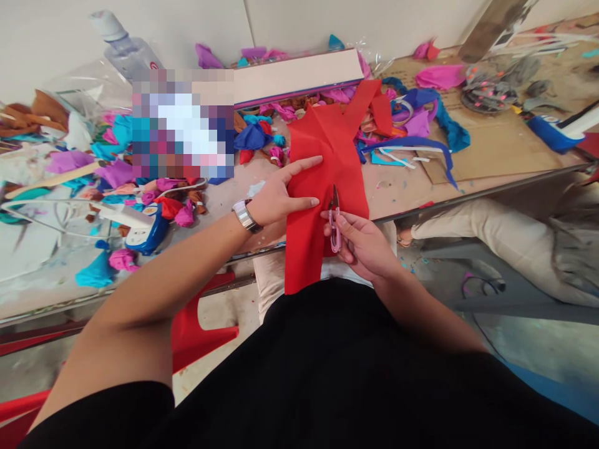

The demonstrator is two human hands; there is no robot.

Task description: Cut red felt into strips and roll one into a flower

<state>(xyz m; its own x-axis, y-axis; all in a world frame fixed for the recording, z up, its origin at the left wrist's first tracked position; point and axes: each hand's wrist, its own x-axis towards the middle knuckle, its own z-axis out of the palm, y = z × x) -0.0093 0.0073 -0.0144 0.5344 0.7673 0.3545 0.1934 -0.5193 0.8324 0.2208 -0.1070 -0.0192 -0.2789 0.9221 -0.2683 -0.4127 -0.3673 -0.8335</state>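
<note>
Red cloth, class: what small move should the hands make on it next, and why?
Probably a short snip into the red cloth with the pink-handled snips, while the left hand steadies it. The right hand grips the snips with their blades over the cloth, pointing away from the body, and the left thumb and forefinger are spread over the cloth beside them.

On counter (pixel 384 194): fabric (pixel 327 140) at centre, draped over front edge, under left hand (pixel 276 198). In right hand (pixel 367 246), over fabric: thread snips (pixel 335 236). Left: glue gun (pixel 148 229), bottle (pixel 128 53) farther back. Behind fabric: box (pixel 299 75). Right: cardboard (pixel 496 156).
</note>
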